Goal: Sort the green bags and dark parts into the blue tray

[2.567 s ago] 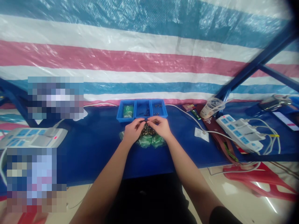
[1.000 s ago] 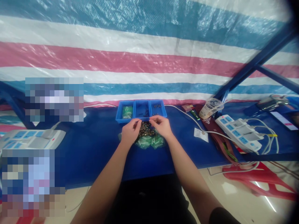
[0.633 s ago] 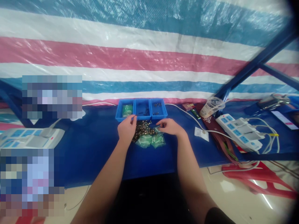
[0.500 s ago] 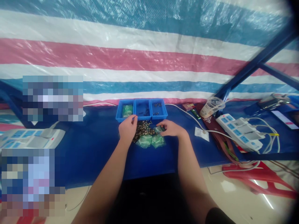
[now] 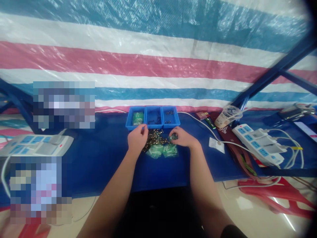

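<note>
My left hand (image 5: 138, 140) is closed, with thumb and fingertips pinched together at the left side of a pile of small brass-coloured and dark metal parts (image 5: 155, 137). What it pinches, if anything, is too small to make out. To the right of the pile, my right hand (image 5: 183, 137) has its fingers closed on a small dark-green packet (image 5: 174, 136). Pale green plastic bags (image 5: 157, 151) lie along the near side of the pile. Behind the hands stand a blue bin with green packets (image 5: 138, 118), a blue bin with dark pieces (image 5: 154, 125) and a blue bin with small metal parts (image 5: 170, 125).
A plastic cup (image 5: 226, 115), a maroon bag (image 5: 231, 142) and a white power strip (image 5: 259, 144) lie to the right. A small white packet (image 5: 216, 145) sits nearer. Another power strip (image 5: 65, 145) is at the left. A white cable (image 5: 195, 120) crosses the blue table (image 5: 158, 175).
The view has shifted slightly, so the scene sits a little further right. My right fingers have closed more around the dark-green packet. My left hand stays pinched beside the pile.
</note>
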Tool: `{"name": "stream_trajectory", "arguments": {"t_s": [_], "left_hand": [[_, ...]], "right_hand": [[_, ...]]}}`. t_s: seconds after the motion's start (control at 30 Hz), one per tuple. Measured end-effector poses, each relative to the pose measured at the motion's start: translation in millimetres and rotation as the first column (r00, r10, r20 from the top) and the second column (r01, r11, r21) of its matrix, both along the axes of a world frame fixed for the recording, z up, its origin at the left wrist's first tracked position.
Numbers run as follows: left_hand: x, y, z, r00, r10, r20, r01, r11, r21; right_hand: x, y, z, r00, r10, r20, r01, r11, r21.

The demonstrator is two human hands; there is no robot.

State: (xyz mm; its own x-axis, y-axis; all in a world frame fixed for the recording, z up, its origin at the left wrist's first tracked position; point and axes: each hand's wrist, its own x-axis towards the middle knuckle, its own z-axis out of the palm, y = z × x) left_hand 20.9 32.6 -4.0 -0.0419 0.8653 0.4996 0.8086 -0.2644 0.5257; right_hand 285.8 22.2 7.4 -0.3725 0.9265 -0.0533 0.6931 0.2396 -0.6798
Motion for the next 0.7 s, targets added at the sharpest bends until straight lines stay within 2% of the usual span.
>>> {"name": "stream_trajectory", "arguments": {"t_s": [0.1,0.2,0.3,0.4,0.5,0.63,0.7], "left_hand": [[3,-3,1.4,1.0,-0.015,0.013,0.015,1.0,-0.019],[5,-6,4.8,0.997,-0.054,0.049,0.056,0.998,-0.04],[7,-9,8.5,0.984,-0.15,0.097,0.155,0.987,-0.048],[10,-10,10.0,0.96,-0.248,0.134,0.258,0.964,-0.069],[12,-11,8.5,0.93,-0.32,0.179,0.342,0.933,-0.113],[12,-10,4.4,0.908,-0.341,0.243,0.377,0.919,-0.12],[12,-10,3.3,0.902,-0.319,0.29,0.363,0.925,-0.112]], "right_hand": [[0,-2,4.3,0.998,-0.032,-0.058,0.033,0.999,0.012],[-3,-3,7.6,0.96,-0.096,-0.264,0.097,0.995,-0.007],[-13,-1,9.3,0.826,-0.189,-0.531,0.217,0.976,-0.01],[-28,2,9.9,0.698,-0.259,-0.668,0.308,0.95,-0.046],[-47,3,9.5,0.564,-0.295,-0.771,0.317,0.94,-0.128],[-67,2,8.2,0.46,-0.315,-0.83,0.291,0.937,-0.195],[-71,1,8.2,0.445,-0.315,-0.838,0.292,0.936,-0.197]]}}
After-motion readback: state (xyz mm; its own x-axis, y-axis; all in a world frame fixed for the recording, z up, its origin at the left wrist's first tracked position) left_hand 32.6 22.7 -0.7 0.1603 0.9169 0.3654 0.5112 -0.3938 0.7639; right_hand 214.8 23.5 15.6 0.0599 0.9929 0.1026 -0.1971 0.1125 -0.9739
